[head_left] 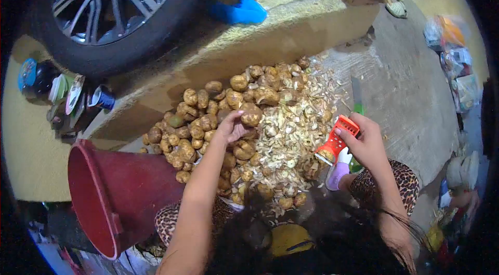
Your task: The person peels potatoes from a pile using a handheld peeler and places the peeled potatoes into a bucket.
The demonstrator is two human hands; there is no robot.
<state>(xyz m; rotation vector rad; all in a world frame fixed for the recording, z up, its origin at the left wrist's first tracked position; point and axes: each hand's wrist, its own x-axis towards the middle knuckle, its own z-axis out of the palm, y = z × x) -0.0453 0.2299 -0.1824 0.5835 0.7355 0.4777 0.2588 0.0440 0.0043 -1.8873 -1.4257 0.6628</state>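
Head view: our left hand [232,129] holds a brown potato [251,114] above the right side of the potato pile [196,132], thumb at its near side and fingers curled round it, though the underside of that hold is hidden. Our right hand [364,139] has its fingers closed on a red peeler [340,132], blade end pointing down and toward the peelings [291,129]. Potato and peeler are apart. The pile lies on the floor [410,98], along its edge by the ledge [182,80], with the tipped bucket [138,171] beside it.

To peel well, we judge, we should grip the potato low and from behind, leaving one broad face bare and our left thumb out of the blade's path. We should lay the blade flat, press lightly and draw long strokes away from those fingers, turning the potato a little between strokes. Working over the peelings should keep the scraps together and off the pile. The purple shoe [338,176] sits close below the peeler, so we should mind a slip there.
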